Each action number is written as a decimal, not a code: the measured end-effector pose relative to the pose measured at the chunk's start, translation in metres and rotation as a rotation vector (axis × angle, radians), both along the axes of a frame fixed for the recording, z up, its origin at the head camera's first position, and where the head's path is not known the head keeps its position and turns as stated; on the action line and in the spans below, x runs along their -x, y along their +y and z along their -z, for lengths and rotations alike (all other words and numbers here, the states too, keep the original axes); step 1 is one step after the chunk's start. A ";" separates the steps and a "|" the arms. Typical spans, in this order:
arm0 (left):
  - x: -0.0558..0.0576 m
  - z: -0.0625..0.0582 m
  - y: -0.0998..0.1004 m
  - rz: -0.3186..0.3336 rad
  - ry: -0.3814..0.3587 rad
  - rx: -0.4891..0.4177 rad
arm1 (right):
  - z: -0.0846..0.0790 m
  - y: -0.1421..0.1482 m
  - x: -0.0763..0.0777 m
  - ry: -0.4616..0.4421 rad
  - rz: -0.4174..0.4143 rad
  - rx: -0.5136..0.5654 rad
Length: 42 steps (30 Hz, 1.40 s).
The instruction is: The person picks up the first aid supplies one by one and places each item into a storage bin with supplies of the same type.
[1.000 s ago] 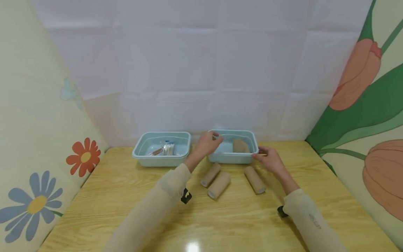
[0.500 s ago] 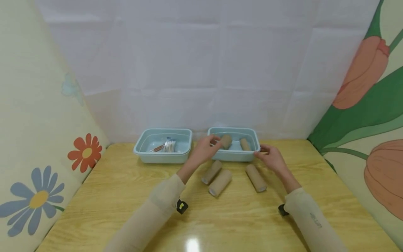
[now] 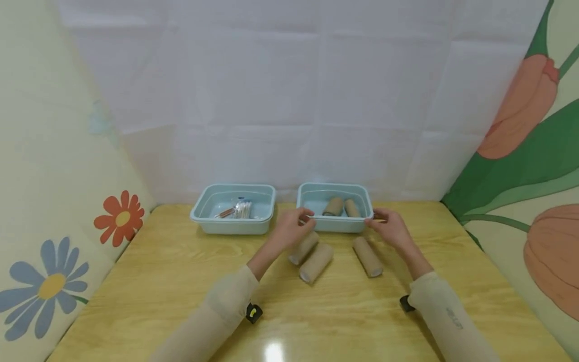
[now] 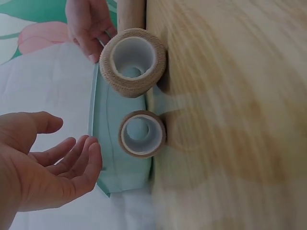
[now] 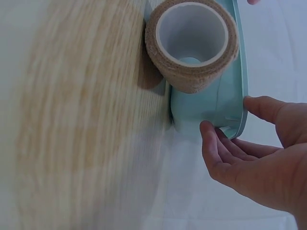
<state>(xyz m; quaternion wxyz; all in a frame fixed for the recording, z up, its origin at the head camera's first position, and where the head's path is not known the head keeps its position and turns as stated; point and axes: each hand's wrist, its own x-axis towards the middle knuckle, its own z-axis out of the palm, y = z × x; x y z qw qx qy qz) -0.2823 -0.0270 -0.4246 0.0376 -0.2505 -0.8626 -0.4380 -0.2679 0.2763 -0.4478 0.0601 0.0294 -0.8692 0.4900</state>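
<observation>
My left hand [image 3: 291, 229] holds nothing. Its fingers are relaxed and bent a little, above two tan bandage rolls with hollow white cores. One roll [image 3: 304, 249] is partly behind the hand; the other roll [image 3: 316, 263] lies just in front of it. A third bandage roll [image 3: 368, 257] is on the table nearer my right hand. Two more rolls, a wider one [image 3: 333, 206] and a narrower one [image 3: 351, 208], lie inside the right light-blue bin [image 3: 339, 224]. At that bin's right front corner, my right hand [image 3: 392, 229] pinches the rim between thumb and fingers.
Left of my hands stands a second light-blue bin [image 3: 235, 228], containing a bundle of cotton swabs [image 3: 243, 209] and some thin brown sticks [image 3: 226, 213]. A white sheet [image 3: 253, 100] hangs behind both bins. Flower-patterned panels flank the wooden table [image 3: 316, 322].
One bandage roll has come into the right bin, leaving my left hand. That hand has since drawn back toward the rolls on the table. My right hand stays at the bin's corner.
</observation>
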 end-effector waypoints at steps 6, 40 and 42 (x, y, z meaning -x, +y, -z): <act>-0.004 0.008 -0.003 0.021 -0.013 0.048 | 0.003 -0.001 0.002 -0.006 0.009 -0.001; -0.006 0.018 -0.012 0.056 -0.162 0.370 | 0.001 0.000 0.000 0.002 0.002 -0.008; -0.006 0.017 -0.011 0.059 -0.163 0.364 | 0.000 0.000 0.000 0.002 0.003 -0.009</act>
